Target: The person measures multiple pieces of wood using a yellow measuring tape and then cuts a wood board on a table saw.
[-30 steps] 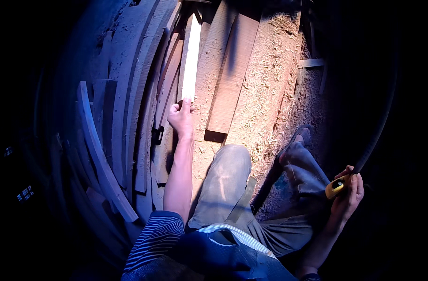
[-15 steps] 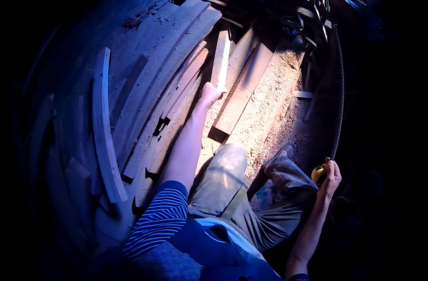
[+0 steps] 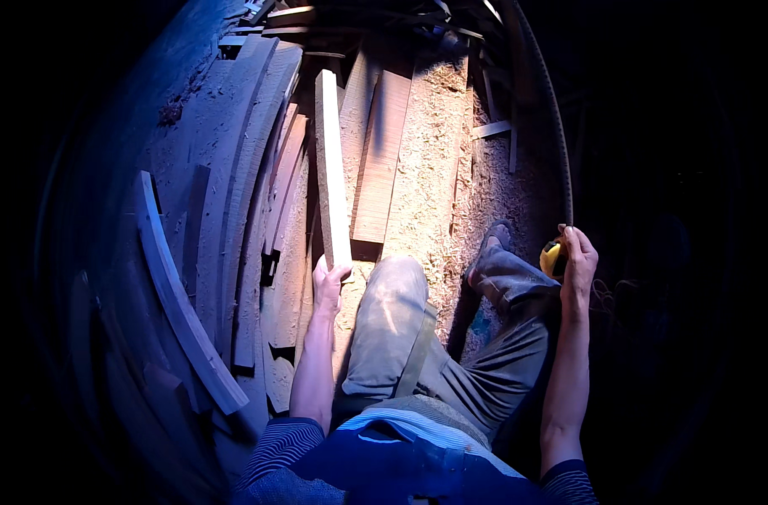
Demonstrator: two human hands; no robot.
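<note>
My left hand [image 3: 330, 284] is closed round the near end of a long pale wooden strip [image 3: 331, 168], which points away from me and catches bright light. Out to the right, my right hand [image 3: 578, 265] grips a yellow and black tape measure [image 3: 554, 257]. Its blade [image 3: 550, 93] is drawn out and rises in a curve toward the top of the view. Just right of the strip lies a reddish-brown board [image 3: 382, 160], with its near end close to my left knee.
Sawdust [image 3: 430, 160] covers the boards and ground ahead. Long planks [image 3: 248, 185] lie side by side on the left, with a pale squared timber [image 3: 186, 303] beyond them. Offcuts [image 3: 317, 29] are heaped at the far end. A short pale slat [image 3: 492, 130] lies right of the sawdust.
My left hand has drawn back toward me with the wooden strip. The tape measure stays in my right hand with its blade out. The whole view has swung somewhat.
</note>
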